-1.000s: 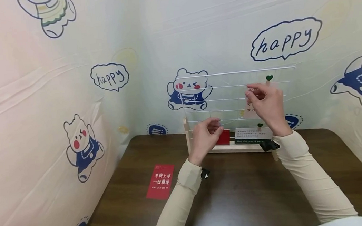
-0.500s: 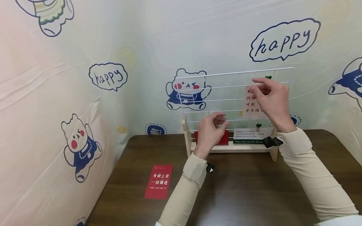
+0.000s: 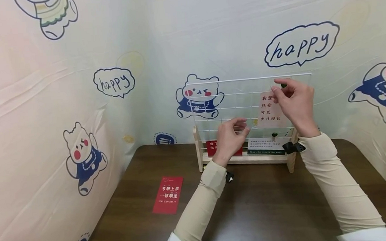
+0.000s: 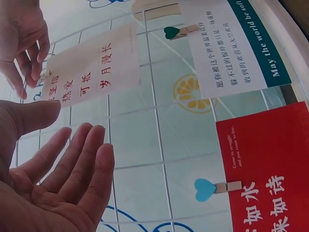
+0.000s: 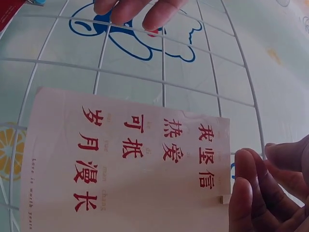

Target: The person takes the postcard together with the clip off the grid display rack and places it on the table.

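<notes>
A pale pink card [image 3: 269, 114] with red characters hangs upright on the white wire grid [image 5: 164, 58], under a small wooden clip [image 5: 225, 199] with a green heart [image 3: 283, 86]. My right hand [image 3: 297, 105] is beside the card's top corner, thumb and fingers apart, fingertips close to the clip. In front of the lower grid hovers my left hand [image 4: 63, 179], its fingers loosely bent with nothing between them. In the left wrist view, a red card [image 4: 270, 159] hangs by a blue heart clip [image 4: 206, 189], and a white-and-green card [image 4: 236, 53] by a green heart clip [image 4: 173, 33].
The grid stands in a wooden base [image 3: 258, 160] towards the back of the dark brown table [image 3: 261, 208]. Another red card [image 3: 168, 195] lies flat on the table at the left. A printed curtain [image 3: 155, 45] encloses the back and sides.
My right hand has moved slightly right and up, away from the pink card, uncovering more of its characters. My left hand has drifted to the right. The pink card stays on the grid.
</notes>
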Motion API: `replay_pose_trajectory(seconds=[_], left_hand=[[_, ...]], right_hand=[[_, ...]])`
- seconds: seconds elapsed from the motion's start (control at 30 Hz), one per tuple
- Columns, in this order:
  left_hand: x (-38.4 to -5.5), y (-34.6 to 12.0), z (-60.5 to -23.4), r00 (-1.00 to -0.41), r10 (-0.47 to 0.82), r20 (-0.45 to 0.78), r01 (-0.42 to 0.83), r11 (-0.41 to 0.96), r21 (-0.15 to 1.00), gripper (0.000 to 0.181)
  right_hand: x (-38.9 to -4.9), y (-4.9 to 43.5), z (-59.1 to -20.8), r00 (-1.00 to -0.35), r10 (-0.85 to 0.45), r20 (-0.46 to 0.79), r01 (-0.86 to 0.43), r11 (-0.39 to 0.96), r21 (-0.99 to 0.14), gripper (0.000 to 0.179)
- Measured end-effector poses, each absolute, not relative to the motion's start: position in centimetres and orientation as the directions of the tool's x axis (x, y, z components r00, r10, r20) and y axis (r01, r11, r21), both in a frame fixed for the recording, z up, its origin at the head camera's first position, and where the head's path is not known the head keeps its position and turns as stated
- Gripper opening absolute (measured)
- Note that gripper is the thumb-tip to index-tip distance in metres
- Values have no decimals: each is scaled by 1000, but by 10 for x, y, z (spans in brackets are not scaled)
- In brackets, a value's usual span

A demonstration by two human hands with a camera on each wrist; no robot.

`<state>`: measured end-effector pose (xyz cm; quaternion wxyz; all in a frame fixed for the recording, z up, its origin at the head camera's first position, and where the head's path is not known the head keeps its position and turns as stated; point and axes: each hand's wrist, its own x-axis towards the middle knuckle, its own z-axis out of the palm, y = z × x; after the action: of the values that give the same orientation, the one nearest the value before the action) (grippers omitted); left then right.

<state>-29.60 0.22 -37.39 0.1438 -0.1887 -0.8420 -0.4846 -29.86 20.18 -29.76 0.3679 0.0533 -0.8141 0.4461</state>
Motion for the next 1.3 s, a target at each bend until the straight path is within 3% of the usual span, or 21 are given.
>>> replay_pose_trajectory(seconds=[1.3], left_hand=[[-310, 48, -367, -893, 180, 411, 444, 494, 748, 40]], right_hand=[[-309, 228, -296, -741, 204, 640, -338, 711, -617, 30]])
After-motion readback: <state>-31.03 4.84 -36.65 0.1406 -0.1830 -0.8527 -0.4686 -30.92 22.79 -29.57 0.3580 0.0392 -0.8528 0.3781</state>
